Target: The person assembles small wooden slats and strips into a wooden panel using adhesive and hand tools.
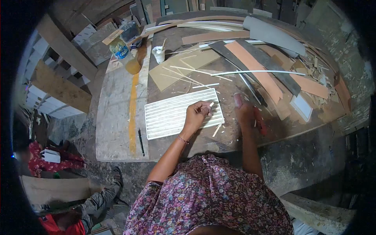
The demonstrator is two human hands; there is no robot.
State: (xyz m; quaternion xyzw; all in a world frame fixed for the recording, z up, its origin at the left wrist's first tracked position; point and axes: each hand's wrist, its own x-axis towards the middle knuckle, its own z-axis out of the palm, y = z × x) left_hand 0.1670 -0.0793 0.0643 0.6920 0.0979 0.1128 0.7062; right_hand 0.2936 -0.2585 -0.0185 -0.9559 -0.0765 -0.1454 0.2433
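Note:
My left hand (pixel 198 115) is closed in a pinch on a short pale wooden strip (pixel 211 105), over the right part of a white slatted panel (pixel 168 116). The panel lies flat, with rows of narrow strips running across it. To the right of the panel, my right hand (pixel 245 113) is closed around a red-handled tool (pixel 259 122). Its red part shows beside the fingers; the working end is hard to make out. Small offcuts of thin strip (pixel 216 130) lie at the panel's lower right corner.
Behind the panel are a brown board (pixel 172 74) with thin sticks and a white cup (pixel 158 55). Orange veneer strips (pixel 254 70) and a rolled grey sheet (pixel 274 36) fill the right side. A pen (pixel 141 142) and a plastic bottle (pixel 118 50) are at left. Two people sit lower left.

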